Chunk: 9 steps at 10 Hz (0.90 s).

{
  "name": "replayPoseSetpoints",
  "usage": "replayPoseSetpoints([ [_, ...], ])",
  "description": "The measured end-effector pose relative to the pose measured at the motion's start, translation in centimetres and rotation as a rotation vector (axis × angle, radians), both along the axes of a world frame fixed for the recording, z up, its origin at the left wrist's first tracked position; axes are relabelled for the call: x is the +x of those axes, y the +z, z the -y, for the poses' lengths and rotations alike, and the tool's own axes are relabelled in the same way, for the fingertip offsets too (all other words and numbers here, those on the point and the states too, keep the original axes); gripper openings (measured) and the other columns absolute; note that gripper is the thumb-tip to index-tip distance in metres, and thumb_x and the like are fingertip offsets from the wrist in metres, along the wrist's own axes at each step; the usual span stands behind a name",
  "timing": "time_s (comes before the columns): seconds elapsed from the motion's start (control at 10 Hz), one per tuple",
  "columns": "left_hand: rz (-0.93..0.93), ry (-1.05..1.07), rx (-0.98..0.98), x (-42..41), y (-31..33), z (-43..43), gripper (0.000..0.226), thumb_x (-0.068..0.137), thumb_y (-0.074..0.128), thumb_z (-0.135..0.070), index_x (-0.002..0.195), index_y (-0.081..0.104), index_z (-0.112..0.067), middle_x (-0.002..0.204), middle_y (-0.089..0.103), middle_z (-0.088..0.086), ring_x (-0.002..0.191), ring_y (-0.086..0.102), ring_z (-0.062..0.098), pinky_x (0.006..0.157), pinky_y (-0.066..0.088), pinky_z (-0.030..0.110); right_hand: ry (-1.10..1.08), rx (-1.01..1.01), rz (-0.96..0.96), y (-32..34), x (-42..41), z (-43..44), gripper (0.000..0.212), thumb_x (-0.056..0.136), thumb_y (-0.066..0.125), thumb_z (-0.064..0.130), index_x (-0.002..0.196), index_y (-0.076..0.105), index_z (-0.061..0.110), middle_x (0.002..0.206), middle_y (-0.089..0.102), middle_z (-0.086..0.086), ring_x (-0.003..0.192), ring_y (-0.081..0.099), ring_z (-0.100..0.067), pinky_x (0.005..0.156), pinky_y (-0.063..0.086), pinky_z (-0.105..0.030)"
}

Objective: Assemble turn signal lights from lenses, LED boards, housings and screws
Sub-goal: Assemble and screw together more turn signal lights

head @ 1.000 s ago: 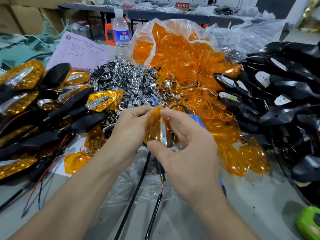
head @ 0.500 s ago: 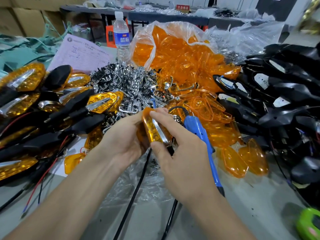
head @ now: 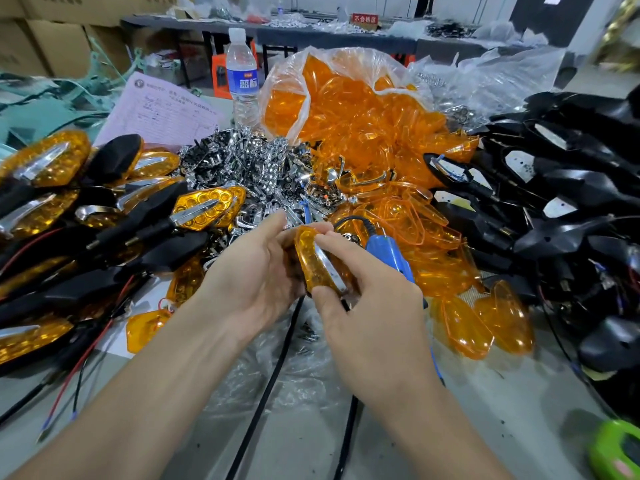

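An amber turn signal light point(head: 313, 261) with a chrome strip stands on edge at the centre of the head view. My left hand point(head: 256, 271) cups it from the left and behind. My right hand point(head: 367, 292) pinches it from the right, forefinger on its top end and thumb at its lower end. A blue electric screwdriver point(head: 393, 259) lies just behind my right hand. Loose amber lenses point(head: 408, 216) spill from a clear bag point(head: 332, 95). Chrome reflector parts point(head: 249, 168) are heaped behind my hands. Black housings point(head: 568, 209) are stacked on the right.
Finished lights with black stems point(head: 104, 216) are piled on the left, wires trailing. A water bottle point(head: 241, 76) and a paper sheet point(head: 156, 114) stand at the back. Black cables point(head: 273, 368) run toward me over crumpled plastic. A green object point(head: 616, 448) sits bottom right.
The light in my hands has turned so its amber face and chrome strip show. My right hand has slid lower, uncovering the blue screwdriver behind it.
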<state>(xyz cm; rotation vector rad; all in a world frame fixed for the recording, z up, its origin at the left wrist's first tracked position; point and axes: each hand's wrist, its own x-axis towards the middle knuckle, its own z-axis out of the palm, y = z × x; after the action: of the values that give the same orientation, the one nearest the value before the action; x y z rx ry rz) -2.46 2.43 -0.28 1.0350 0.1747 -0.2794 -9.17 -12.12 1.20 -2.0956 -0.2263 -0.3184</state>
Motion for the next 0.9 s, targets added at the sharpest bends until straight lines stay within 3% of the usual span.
replayPoseSetpoints([
  [0.1, 0.086, -0.021, 0.023, -0.9, 0.4, 0.2, 0.034, 0.085, 0.062, -0.025, 0.109, 0.080, -0.009, 0.113, 0.075, 0.015, 0.089, 0.076, 0.024, 0.070, 0.063, 0.037, 0.180, -0.021, -0.133, 1.3, 1.0, 0.6, 0.049, 0.097, 0.063, 0.001, 0.143, 0.061, 0.019, 0.141, 0.062, 0.012, 0.108, 0.057, 0.016, 0.079, 0.039, 0.001],
  [0.2, 0.138, -0.018, 0.000, -1.6, 0.9, 0.5, 0.027, 0.077, 0.063, -0.016, 0.094, 0.084, -0.013, 0.112, 0.077, 0.015, 0.091, 0.077, 0.023, 0.070, 0.063, 0.033, 0.308, 0.047, -0.222, 3.0, 1.3, 0.8, 0.063, 0.101, 0.055, -0.003, 0.158, 0.027, -0.002, 0.164, 0.036, -0.007, 0.139, 0.039, -0.005, 0.092, 0.022, 0.005],
  [0.3, 0.175, -0.001, 0.020, -1.7, 1.0, 0.7, 0.024, 0.077, 0.062, -0.013, 0.093, 0.080, -0.010, 0.109, 0.077, 0.016, 0.089, 0.075, 0.023, 0.068, 0.062, 0.033, 0.102, -0.024, -0.141, 2.4, 0.1, -0.7, 0.058, 0.089, 0.073, 0.000, 0.142, 0.060, 0.019, 0.133, 0.061, 0.018, 0.115, 0.053, 0.004, 0.086, 0.031, 0.005],
  [0.4, 0.236, 0.028, 0.070, -2.0, 1.0, 1.0, 0.025, 0.080, 0.062, -0.011, 0.099, 0.076, -0.006, 0.103, 0.075, 0.015, 0.084, 0.072, 0.021, 0.067, 0.060, 0.029, -0.058, -0.094, -0.028, 0.2, -0.7, -0.8, 0.049, 0.088, 0.075, 0.018, 0.123, 0.055, 0.045, 0.093, 0.061, 0.030, 0.087, 0.062, -0.001, 0.077, 0.047, -0.014],
  [0.5, 0.300, 0.063, 0.098, -2.1, 1.0, 1.0, 0.026, 0.082, 0.064, -0.011, 0.104, 0.074, -0.002, 0.100, 0.073, 0.014, 0.080, 0.070, 0.021, 0.064, 0.058, 0.029, -0.127, -0.120, 0.028, -0.4, 0.0, -1.2, 0.051, 0.085, 0.077, 0.028, 0.121, 0.044, 0.044, 0.088, 0.063, 0.019, 0.080, 0.063, -0.008, 0.071, 0.052, -0.031],
  [0.6, 0.324, 0.068, 0.106, -2.2, 1.1, 1.0, 0.027, 0.079, 0.067, -0.013, 0.103, 0.077, -0.006, 0.104, 0.076, 0.010, 0.085, 0.072, 0.019, 0.067, 0.059, 0.030, -0.154, -0.121, 0.033, -0.5, -0.1, -1.3, 0.052, 0.082, 0.080, 0.032, 0.119, 0.045, 0.046, 0.074, 0.059, 0.022, 0.070, 0.060, -0.004, 0.060, 0.048, -0.021],
  [0.7, 0.328, -0.027, 0.117, -2.1, 1.6, 0.4, 0.034, 0.082, 0.069, -0.010, 0.116, 0.075, -0.007, 0.115, 0.077, 0.009, 0.096, 0.074, 0.021, 0.077, 0.062, 0.032, -0.138, 0.031, -0.035, -0.2, 0.0, -0.4, 0.043, 0.083, 0.080, 0.027, 0.112, 0.054, 0.045, 0.075, 0.066, 0.021, 0.073, 0.063, 0.000, 0.061, 0.047, -0.012],
  [0.8, 0.402, -0.097, 0.163, -2.1, 1.9, -0.3, 0.042, 0.082, 0.070, 0.000, 0.124, 0.071, -0.007, 0.119, 0.076, 0.010, 0.101, 0.073, 0.022, 0.083, 0.062, 0.034, -0.066, 0.208, -0.068, 0.1, 0.1, 0.4, 0.035, 0.081, 0.083, 0.018, 0.098, 0.059, 0.035, 0.083, 0.075, 0.016, 0.067, 0.067, -0.007, 0.059, 0.053, -0.019],
  [0.9, 0.443, -0.033, 0.202, -2.3, 1.9, -0.4, 0.042, 0.074, 0.081, 0.000, 0.115, 0.076, -0.011, 0.112, 0.078, 0.011, 0.096, 0.076, 0.021, 0.078, 0.062, 0.032, -0.005, 0.281, -0.096, 0.5, 0.4, 0.7, 0.036, 0.078, 0.087, 0.014, 0.094, 0.061, 0.033, 0.082, 0.077, 0.013, 0.064, 0.069, -0.012, 0.061, 0.058, -0.030],
])
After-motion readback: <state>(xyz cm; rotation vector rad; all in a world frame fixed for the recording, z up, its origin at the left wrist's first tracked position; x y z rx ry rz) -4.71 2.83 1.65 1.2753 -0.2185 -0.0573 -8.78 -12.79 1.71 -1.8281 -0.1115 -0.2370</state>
